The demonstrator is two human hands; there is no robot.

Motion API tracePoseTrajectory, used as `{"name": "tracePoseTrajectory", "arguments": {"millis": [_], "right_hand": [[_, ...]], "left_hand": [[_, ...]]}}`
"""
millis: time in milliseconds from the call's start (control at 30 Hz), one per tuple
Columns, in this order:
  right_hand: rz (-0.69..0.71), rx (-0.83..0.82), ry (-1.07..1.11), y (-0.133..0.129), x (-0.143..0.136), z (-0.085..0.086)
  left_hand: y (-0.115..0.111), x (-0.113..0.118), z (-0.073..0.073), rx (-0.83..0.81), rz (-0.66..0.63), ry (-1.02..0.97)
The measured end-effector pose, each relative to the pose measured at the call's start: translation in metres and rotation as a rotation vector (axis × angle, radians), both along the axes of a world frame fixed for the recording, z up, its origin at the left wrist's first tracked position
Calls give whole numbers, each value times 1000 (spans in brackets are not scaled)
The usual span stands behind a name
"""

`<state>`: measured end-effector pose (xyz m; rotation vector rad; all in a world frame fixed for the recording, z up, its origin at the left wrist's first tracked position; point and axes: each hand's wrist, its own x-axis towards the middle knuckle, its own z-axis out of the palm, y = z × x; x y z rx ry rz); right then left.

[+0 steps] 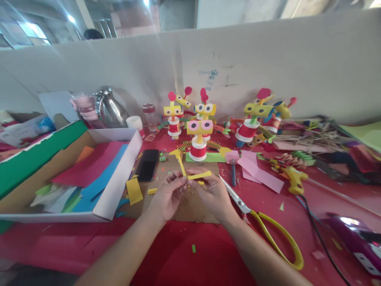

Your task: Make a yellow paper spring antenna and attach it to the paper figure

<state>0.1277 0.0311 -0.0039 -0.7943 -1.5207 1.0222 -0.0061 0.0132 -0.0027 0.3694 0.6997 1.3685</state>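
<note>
Two narrow yellow paper strips point(199, 175) meet at one end between my hands, one pointing right and the other pointing away from me. My left hand point(170, 192) pinches them where they meet. My right hand point(212, 192) has its fingers closed around the strip that points right. Below them lies a brown cardboard mat point(190, 206) strewn with paper scraps. Just beyond my hands stands a paper-cup robot figure point(198, 149) with a yellow head, pink eyes and folded-paper arms. Whether the strips are glued together I cannot tell.
Large yellow-handled scissors point(247, 208) lie right of my right hand, near pink paper strips point(262, 172) and a yellow glue gun point(293, 178). A black phone point(148, 165) and a box point(119, 198) of coloured paper are at left. More robot figures point(250, 119) stand along the wall.
</note>
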Motion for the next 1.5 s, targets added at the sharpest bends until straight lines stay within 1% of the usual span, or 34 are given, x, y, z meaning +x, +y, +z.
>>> {"name": "tracePoseTrajectory", "arguments": {"millis": [67, 133, 367, 467, 600, 800, 900, 1067, 1267, 1500], "right_hand": [[35, -60, 53, -1, -1, -1], [48, -101, 68, 0, 0, 0], [163, -254, 94, 7, 11, 9], [208, -309, 82, 8, 14, 11], [184, -360, 146, 3, 10, 10], [87, -354, 236, -8, -5, 6], [97, -369, 251, -8, -6, 4], [89, -328, 158, -3, 1, 7], [167, -289, 35, 1, 11, 11], [182, -301, -5, 2, 14, 13]], "left_hand": [[-1, 1, 0, 81, 18, 47], [-2, 3, -1, 124, 23, 80], [-3, 4, -1, 135, -61, 152], [-3, 4, 0, 152, -55, 208], [-4, 6, 0, 186, -8, 258], [-5, 9, -3, 235, 87, 240], [-5, 10, -5, 242, 100, 243], [-6, 11, -4, 208, 82, 219], [-4, 9, 1, 139, 104, 167], [-3, 7, -5, 89, 96, 163]]}}
